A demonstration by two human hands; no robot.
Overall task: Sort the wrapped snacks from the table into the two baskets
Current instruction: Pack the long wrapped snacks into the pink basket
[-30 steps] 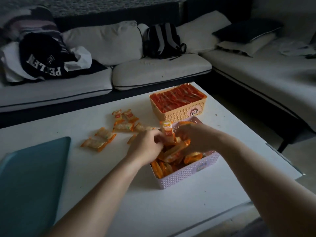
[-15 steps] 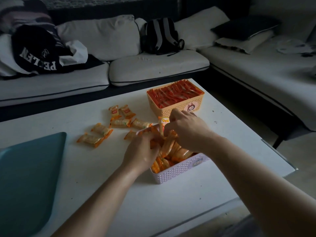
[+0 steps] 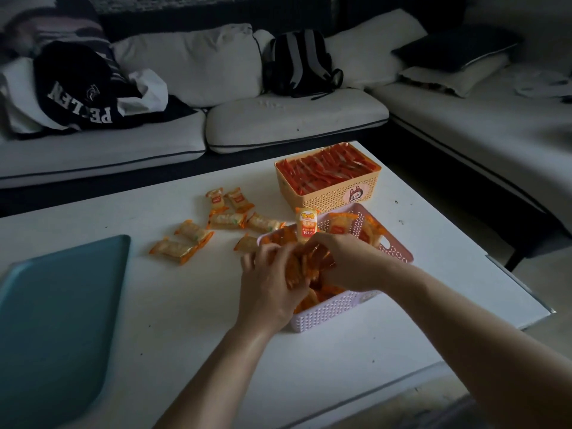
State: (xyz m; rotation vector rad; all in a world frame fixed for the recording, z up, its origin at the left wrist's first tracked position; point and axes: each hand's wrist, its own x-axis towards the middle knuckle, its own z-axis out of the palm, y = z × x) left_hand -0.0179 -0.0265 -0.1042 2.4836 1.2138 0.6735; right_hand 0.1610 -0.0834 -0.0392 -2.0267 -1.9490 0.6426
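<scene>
A pale pink lattice basket [image 3: 397, 250] on the white table [image 3: 173, 305] holds orange-wrapped snacks. Both my hands are inside it. My left hand [image 3: 272, 283] presses on the snacks at the basket's left side, fingers curled around wrappers. My right hand [image 3: 346, 261] grips a bunch of orange packets in the middle. One yellow-orange packet [image 3: 306, 224] stands upright at the basket's far rim. Behind it a tan basket [image 3: 334, 193] is full of red wrapped sticks. Several loose orange snacks [image 3: 182, 243] lie on the table to the left.
A teal tray [image 3: 52, 308] lies at the table's left front. A white sofa [image 3: 278, 119] runs behind and to the right, with a dark backpack [image 3: 297, 63], cushions and clothes on it. The table's right edge drops off to the floor.
Both hands have stayed in the pink basket, shifting among the packets. My right hand has dropped from the far rim back to the middle of the basket.
</scene>
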